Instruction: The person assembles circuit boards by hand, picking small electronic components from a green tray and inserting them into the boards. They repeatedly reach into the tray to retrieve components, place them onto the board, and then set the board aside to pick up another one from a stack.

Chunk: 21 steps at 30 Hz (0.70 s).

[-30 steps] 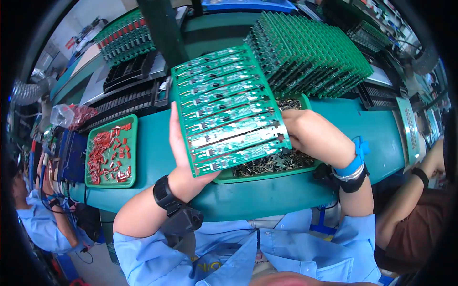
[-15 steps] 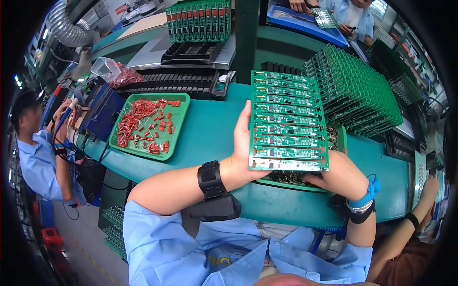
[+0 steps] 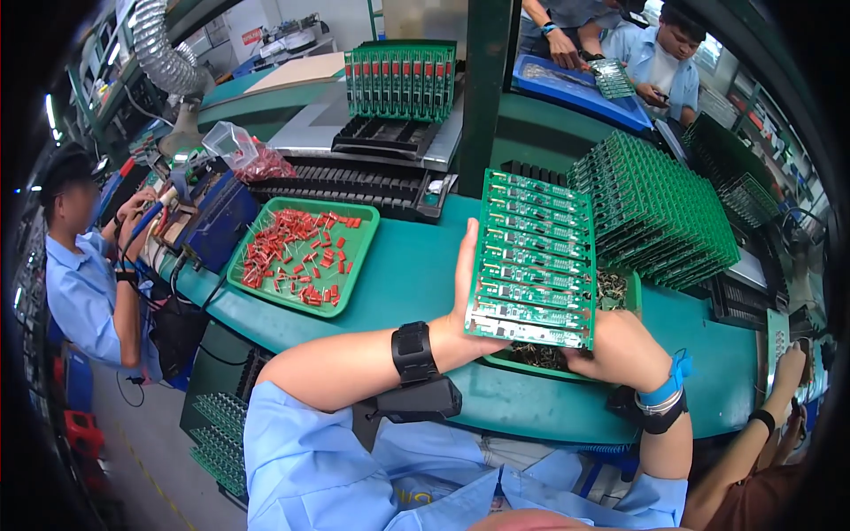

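Observation:
My left hand [image 3: 463, 292] grips a green circuit board panel [image 3: 534, 265] by its left edge, the thumb up along the side. The panel, made of several joined strips, is held tilted up above the bench. Below its right lower corner, my right hand [image 3: 620, 347] reaches into a green tray [image 3: 634, 296] of small dark components with thin metal leads [image 3: 542, 356]. Its fingers are curled and partly hidden by the panel, so what they pinch does not show. Left of the panel lies another green tray [image 3: 370, 221] holding red components with long leads [image 3: 288, 252].
A tall stack of green circuit boards [image 3: 655, 212] stands right of the panel. Behind are a black rack [image 3: 354, 181], upright boards [image 3: 401, 81] and a bag of red parts [image 3: 266, 164]. Co-workers sit at left [image 3: 84, 257] and far right [image 3: 668, 62]; another person's arm [image 3: 753, 434] is at right.
The whole view has shifted, so the bench things lie farther right and lower. The panel has turned slightly in my left hand's grip. My right hand stays down at the component tray.

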Each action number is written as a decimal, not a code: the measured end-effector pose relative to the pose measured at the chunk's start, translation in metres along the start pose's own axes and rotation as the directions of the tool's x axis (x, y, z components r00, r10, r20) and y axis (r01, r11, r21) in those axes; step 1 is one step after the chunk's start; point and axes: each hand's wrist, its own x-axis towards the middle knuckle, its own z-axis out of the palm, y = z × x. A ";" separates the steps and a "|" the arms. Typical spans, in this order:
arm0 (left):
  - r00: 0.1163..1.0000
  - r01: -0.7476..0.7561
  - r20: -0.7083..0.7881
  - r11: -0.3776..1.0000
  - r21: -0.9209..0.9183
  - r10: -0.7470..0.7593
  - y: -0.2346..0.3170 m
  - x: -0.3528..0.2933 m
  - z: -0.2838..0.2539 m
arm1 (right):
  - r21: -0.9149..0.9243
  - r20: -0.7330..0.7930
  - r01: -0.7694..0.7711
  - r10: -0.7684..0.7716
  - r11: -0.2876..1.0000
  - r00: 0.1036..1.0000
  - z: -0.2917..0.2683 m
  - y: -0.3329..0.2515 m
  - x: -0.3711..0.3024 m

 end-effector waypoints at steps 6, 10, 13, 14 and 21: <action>1.000 0.021 -0.010 0.999 -0.024 -0.021 -0.002 0.001 -0.003 | 0.019 -0.068 0.097 -0.095 0.995 0.993 0.011 0.005 -0.003; 1.000 0.007 -0.022 1.000 -0.008 -0.007 -0.003 0.000 -0.001 | 0.002 -0.094 0.161 -0.160 0.987 0.983 0.017 0.012 -0.001; 0.999 0.000 -0.034 1.000 0.013 0.000 -0.003 0.001 -0.002 | 0.016 -0.120 0.175 -0.172 0.984 0.978 0.016 0.009 0.000; 0.999 -0.004 -0.043 1.000 0.018 0.004 -0.003 0.001 -0.002 | 0.012 -0.131 0.170 -0.167 0.985 0.977 0.014 0.007 -0.001; 1.000 -0.021 -0.006 1.000 0.021 0.022 0.003 0.001 0.001 | 0.008 -0.044 0.004 -0.003 1.000 0.999 0.001 0.004 0.002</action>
